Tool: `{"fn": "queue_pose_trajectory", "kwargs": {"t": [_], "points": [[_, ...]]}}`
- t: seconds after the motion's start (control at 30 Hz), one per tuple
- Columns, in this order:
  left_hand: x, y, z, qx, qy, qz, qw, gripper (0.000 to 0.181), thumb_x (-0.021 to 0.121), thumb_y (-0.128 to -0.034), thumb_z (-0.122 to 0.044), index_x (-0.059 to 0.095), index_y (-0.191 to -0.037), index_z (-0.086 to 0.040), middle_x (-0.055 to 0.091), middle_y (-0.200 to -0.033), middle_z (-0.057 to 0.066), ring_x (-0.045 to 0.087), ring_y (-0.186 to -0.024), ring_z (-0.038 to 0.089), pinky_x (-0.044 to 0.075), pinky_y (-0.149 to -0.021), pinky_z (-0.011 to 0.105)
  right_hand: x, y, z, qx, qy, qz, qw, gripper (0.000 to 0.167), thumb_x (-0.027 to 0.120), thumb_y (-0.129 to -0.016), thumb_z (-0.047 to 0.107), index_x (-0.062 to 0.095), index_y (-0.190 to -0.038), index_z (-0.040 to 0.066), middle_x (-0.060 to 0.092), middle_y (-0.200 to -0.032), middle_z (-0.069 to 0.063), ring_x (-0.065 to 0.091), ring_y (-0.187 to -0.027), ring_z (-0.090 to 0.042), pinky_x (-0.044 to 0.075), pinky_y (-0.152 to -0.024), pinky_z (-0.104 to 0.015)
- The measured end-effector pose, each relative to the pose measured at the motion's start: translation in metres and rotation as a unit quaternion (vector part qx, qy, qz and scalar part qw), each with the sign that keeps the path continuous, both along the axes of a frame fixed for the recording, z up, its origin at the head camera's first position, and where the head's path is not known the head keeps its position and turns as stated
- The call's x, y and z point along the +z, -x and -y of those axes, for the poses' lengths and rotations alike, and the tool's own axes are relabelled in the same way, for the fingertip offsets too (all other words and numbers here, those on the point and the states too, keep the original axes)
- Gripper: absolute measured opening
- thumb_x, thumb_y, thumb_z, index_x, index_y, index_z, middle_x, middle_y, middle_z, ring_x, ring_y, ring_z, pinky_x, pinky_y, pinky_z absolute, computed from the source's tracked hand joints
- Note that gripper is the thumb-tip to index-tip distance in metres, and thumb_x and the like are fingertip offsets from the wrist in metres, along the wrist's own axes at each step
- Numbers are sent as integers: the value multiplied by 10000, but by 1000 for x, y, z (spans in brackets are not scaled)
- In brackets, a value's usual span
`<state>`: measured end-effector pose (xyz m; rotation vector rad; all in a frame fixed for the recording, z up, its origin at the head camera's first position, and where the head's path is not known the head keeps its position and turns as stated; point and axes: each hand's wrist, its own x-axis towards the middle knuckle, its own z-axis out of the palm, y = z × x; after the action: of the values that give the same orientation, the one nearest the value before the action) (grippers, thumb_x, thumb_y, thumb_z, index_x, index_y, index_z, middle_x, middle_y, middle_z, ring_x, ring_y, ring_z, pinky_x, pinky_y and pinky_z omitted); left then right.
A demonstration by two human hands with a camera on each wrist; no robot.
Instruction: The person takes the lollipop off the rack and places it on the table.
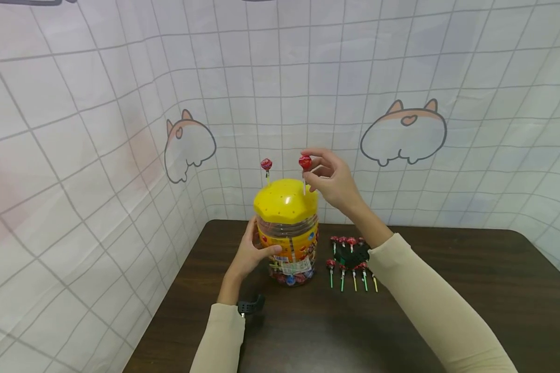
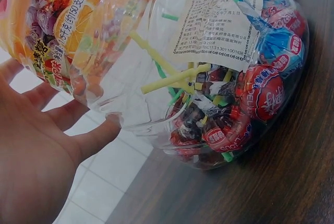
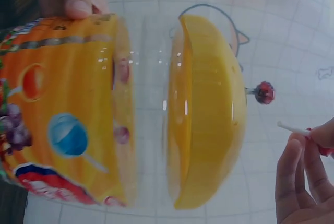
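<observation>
A clear candy jar [image 1: 303, 243] with an orange printed label stands upright on the table, wrapped lollipops inside it. My left hand [image 1: 248, 255] grips its left side, thumb across the front. The jar's yellow domed lid [image 1: 282, 201] has small holes, and one red-wrapped lollipop [image 1: 266, 165] stands upright in it, stick down. Above the lid's right side, my right hand [image 1: 335, 178] pinches another red lollipop [image 1: 305, 162] with its white stick pointing down. In the right wrist view this stick [image 3: 292, 129] is apart from the lid [image 3: 216, 114].
Right of the jar, several lollipops [image 1: 343, 277] lie in two rows on the dark wooden table [image 1: 308, 331]. A black object [image 1: 352, 255] shows between the rows beside my right sleeve. Behind the table hangs a white grid-patterned cloth [image 1: 289, 114].
</observation>
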<state>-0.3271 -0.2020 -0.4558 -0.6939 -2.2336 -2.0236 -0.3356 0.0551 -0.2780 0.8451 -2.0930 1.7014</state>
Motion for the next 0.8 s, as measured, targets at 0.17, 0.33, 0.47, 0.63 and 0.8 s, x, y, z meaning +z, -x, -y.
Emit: {"fn": "queue_pose_trajectory", "kwargs": {"t": [0.17, 0.33, 0.47, 0.63, 0.8], "points": [[-1, 1, 0, 5, -8, -11, 10000, 936, 836, -864, -238, 251, -1576, -399, 479, -1477, 44, 509, -1322, 276, 503, -1074, 522, -11, -8, -14, 34, -7, 90, 10000, 429, 669, -944, 35, 620, -1366, 101, 635, -1042, -173, 664, -777, -226, 612, -668, -289], [-1, 2, 0, 11, -6, -6, 10000, 930, 837, -865, -245, 256, -1571, -413, 483, -1471, 36, 516, -1316, 274, 511, -1062, 516, -27, -13, -29, 59, 28, 278, 9996, 437, 660, -949, 22, 612, -1379, 82, 626, -1060, -195, 669, -776, -246, 629, -673, -305], [-2, 2, 0, -7, -7, -7, 10000, 938, 838, -864, -240, 251, -1577, -402, 481, -1476, 42, 516, -1322, 273, 508, -1068, 518, -42, -17, -41, 33, 97, 458, 9989, 436, 661, -954, 19, 605, -1382, 74, 625, -1056, -201, 667, -780, -223, 632, -667, -311], [-2, 1, 0, 34, 24, 4, 10000, 945, 838, -862, -239, 245, -1580, -399, 478, -1478, 44, 510, -1324, 266, 504, -1071, 517, -59, -21, -54, -42, 235, 638, 9977, 419, 670, -952, 21, 611, -1364, 67, 625, -1012, -158, 672, -782, -197, 635, -662, -321], [-1, 1, 1, 34, -5, 3, 10000, 941, 830, -867, -218, 243, -1581, -394, 476, -1478, 51, 510, -1320, 272, 509, -1065, 515, -77, -25, -68, -71, 447, 857, 9953, 407, 657, -953, -6, 623, -1345, 99, 627, -989, -84, 658, -768, -162, 633, -657, -328]]}}
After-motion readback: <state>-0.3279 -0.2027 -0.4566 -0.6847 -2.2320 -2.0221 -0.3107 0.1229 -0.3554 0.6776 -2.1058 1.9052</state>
